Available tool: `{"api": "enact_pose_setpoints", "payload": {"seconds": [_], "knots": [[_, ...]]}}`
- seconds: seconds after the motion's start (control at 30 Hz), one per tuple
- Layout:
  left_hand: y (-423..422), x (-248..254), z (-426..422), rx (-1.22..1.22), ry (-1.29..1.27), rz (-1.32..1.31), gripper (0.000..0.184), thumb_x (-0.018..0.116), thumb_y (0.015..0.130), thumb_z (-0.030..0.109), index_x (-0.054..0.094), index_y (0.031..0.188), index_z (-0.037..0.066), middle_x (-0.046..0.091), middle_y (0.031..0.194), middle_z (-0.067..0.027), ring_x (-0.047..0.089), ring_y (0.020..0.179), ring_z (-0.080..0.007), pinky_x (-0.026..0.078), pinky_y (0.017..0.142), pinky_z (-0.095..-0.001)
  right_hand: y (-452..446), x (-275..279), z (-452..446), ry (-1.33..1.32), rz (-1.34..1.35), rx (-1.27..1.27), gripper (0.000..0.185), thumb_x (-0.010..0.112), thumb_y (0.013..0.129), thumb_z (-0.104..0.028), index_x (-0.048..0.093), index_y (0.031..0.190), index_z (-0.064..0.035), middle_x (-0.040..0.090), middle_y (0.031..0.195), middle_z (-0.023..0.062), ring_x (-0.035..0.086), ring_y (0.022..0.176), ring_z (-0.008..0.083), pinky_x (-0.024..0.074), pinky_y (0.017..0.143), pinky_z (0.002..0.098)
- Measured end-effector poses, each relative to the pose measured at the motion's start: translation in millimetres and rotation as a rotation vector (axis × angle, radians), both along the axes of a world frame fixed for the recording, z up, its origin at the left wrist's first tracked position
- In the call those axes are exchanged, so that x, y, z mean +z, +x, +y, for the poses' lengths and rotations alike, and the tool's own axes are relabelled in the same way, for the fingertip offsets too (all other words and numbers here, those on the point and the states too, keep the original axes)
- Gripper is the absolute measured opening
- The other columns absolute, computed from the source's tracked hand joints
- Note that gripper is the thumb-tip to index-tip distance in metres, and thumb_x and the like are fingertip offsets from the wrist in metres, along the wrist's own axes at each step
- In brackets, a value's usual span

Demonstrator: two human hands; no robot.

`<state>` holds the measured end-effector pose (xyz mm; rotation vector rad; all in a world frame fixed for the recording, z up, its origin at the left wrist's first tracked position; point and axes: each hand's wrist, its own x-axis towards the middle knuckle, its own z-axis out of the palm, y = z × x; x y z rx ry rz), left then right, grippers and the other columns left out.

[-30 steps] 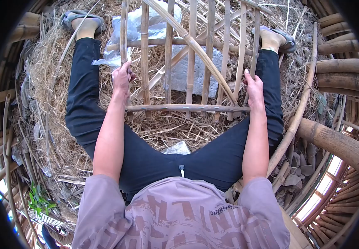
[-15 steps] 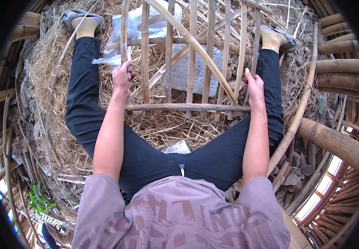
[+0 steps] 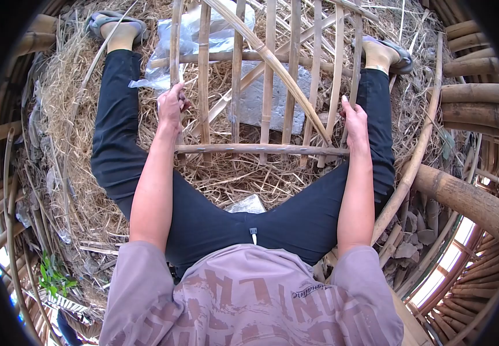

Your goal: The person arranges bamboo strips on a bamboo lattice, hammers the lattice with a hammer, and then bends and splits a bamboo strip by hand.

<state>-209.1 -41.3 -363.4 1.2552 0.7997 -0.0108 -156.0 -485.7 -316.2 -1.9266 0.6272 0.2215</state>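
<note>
Between my legs is a bamboo lattice frame (image 3: 261, 149), made of several upright slats tied to crosspieces, with one diagonal brace (image 3: 272, 62). My left hand (image 3: 172, 106) is closed around the frame's left outer slat (image 3: 175, 49). On the other side, my right hand (image 3: 354, 122) grips the right outer slat (image 3: 355, 69), its thumb pointing up along the bamboo. The near crosspiece lies just below both hands, above my thighs. The top of the frame runs out of view.
Behind the slats lie a grey concrete block (image 3: 249, 98) and a clear plastic sheet (image 3: 217, 34) on dry straw (image 3: 70, 150). A pale stone (image 3: 247, 204) sits near my lap. Thick bamboo poles (image 3: 463, 199) stand at the right, and a green plant (image 3: 53, 277) is at lower left.
The bamboo frame and my left hand have shifted very slightly to the right. Both hands keep their hold.
</note>
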Motion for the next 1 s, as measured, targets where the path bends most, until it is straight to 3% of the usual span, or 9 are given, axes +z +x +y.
{"api": "enact_pose_setpoints", "payload": {"seconds": [0.1, 0.33, 0.47, 0.77, 0.87, 0.97, 1.0], "knots": [[0, -1, 0, 0.003, 0.004, 0.033, 0.030, 0.065, 0.086, 0.032, 0.053, 0.066, 0.012, 0.045, 0.053, 0.0032, 0.048, 0.046, -0.0091, 0.046, 0.051, -0.0248, -5, -5, 2, 0.024, -0.003, 0.020, 0.038, 0.067, 0.088, -0.043, 0.062, 0.091, -0.0058, 0.053, 0.075, -0.0022, 0.047, 0.067, 0.0084, 0.0365, 0.062, 0.0238], [0, -15, 1, -0.022, 0.030, 0.160, 0.031, 0.068, 0.083, 0.031, 0.053, 0.065, 0.011, 0.047, 0.057, 0.0020, 0.050, 0.047, -0.0098, 0.045, 0.047, -0.0250, -17, -4, 3, -0.113, 0.219, 0.126, 0.041, 0.067, 0.086, -0.043, 0.060, 0.095, -0.0036, 0.058, 0.079, 0.0015, 0.053, 0.070, 0.0117, 0.0421, 0.060, 0.0299], [2, -18, 1, -0.029, 0.033, 0.169, 0.031, 0.069, 0.083, 0.032, 0.053, 0.066, 0.011, 0.049, 0.058, 0.0014, 0.052, 0.049, -0.0099, 0.046, 0.047, -0.0246, -18, -12, 3, -0.195, 0.192, 0.207, 0.044, 0.065, 0.087, -0.043, 0.061, 0.100, -0.0016, 0.061, 0.082, 0.0039, 0.056, 0.073, 0.0131, 0.0444, 0.063, 0.0309], [2, -17, 1, -0.106, 0.107, 0.247, 0.036, 0.068, 0.083, 0.039, 0.056, 0.076, 0.006, 0.054, 0.064, -0.0019, 0.057, 0.056, -0.0135, 0.048, 0.053, -0.0282, -11, -41, -11, -0.457, 0.176, 0.227, 0.049, 0.063, 0.089, -0.046, 0.060, 0.098, 0.0017, 0.061, 0.075, 0.0071, 0.056, 0.062, 0.0152, 0.0462, 0.058, 0.0318], [2, -19, 0, -0.106, 0.124, 0.267, 0.039, 0.068, 0.082, 0.041, 0.058, 0.081, 0.003, 0.055, 0.064, -0.0033, 0.059, 0.057, -0.0146, 0.048, 0.054, -0.0289, -7, -36, -5, -0.525, 0.220, 0.162, 0.068, 0.059, 0.086, -0.052, 0.057, 0.112, 0.0105, 0.061, 0.110, 0.0332, 0.059, 0.111, 0.0407, 0.0450, 0.094, 0.0429], [1, -13, -5, -0.058, 0.172, 0.273, 0.040, 0.070, 0.081, 0.041, 0.060, 0.083, 0.001, 0.057, 0.065, -0.0050, 0.059, 0.057, -0.0143, 0.048, 0.054, -0.0292, -4, -27, 1, -0.527, 0.199, 0.108, 0.066, 0.057, 0.087, -0.052, 0.059, 0.110, 0.0102, 0.060, 0.112, 0.0344, 0.056, 0.115, 0.0421, 0.0425, 0.098, 0.0447], [1, -16, -3, -0.080, 0.192, 0.273, 0.041, 0.070, 0.081, 0.041, 0.060, 0.083, 0.001, 0.057, 0.065, -0.0054, 0.059, 0.057, -0.0143, 0.048, 0.054, -0.0292, -2, -34, -3, -0.512, 0.191, 0.108, 0.066, 0.058, 0.087, -0.052, 0.060, 0.108, 0.0099, 0.062, 0.109, 0.0326, 0.059, 0.110, 0.0408, 0.0446, 0.096, 0.0437]]}}
